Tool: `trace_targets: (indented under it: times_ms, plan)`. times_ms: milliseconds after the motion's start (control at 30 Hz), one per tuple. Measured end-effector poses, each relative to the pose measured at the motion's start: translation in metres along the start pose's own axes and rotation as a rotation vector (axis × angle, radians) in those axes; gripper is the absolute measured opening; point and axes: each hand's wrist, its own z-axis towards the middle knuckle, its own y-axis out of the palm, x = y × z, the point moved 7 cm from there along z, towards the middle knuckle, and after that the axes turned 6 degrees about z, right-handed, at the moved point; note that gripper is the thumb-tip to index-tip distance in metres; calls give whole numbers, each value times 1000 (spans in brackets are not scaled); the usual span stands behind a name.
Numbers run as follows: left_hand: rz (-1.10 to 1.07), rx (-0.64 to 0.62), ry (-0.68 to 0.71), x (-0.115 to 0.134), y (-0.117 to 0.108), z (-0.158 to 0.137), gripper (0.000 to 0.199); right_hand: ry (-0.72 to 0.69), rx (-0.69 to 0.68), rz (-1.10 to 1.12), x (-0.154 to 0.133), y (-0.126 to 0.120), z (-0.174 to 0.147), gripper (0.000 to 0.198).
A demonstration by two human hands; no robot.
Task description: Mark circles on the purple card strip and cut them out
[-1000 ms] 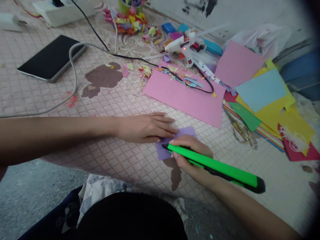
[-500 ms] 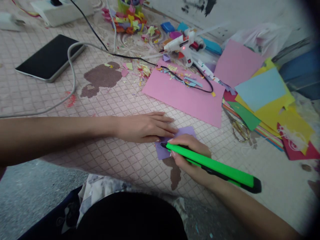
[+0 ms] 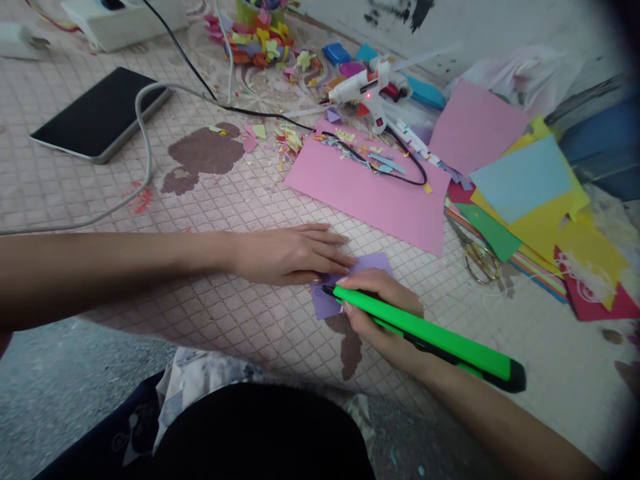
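Note:
A small purple piece of paper [image 3: 327, 305] lies flat on the quilted tablecloth, with a faint curled mark near its left corner. My left hand [image 3: 300, 255] rests palm down on its upper left part, fingers stretched out. In my right hand [image 3: 383, 307] is a long green and black utility knife [image 3: 425, 330], gripped low like a pen. Its dark tip meets the paper just below my left fingertips. The knife's thick black end points to the lower right, over my right forearm. My hands cover part of the paper.
Beyond my hands lies a pink sheet [image 3: 370, 207] with paper scraps and a cable. A white glue gun [image 3: 367, 93], its red light on, stands behind it. Gold-handled scissors [image 3: 481, 260] lie beside stacked coloured paper [image 3: 525, 180]. A black tablet [image 3: 103, 113] sits at left.
The back end of the knife has tipped very slightly down and to the right. Both hands and the paper have stayed in place.

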Motion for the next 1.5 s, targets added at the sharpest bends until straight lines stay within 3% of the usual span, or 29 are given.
trace_targets:
  times_ms: [600,867,1000,1100,1233,1500]
  plan:
    - [59,-26,50,2,-2,-1,39,46,-30,119,7,-9,-1,24]
    - [71,67,53,4,-3,-2,38,265,-149,192,16,-14,-10,28]
    - [40,80,78,5,-9,1,39,266,-42,358,23,-22,-14,24]
    - [54,-11,62,2,-8,7,45,220,57,410,28,-30,-14,24]
    - [112,-67,105,3,-4,12,48,198,80,397,30,-34,-12,26]
    - [232,23,43,3,-1,8,41,199,-46,176,12,-24,-9,24]
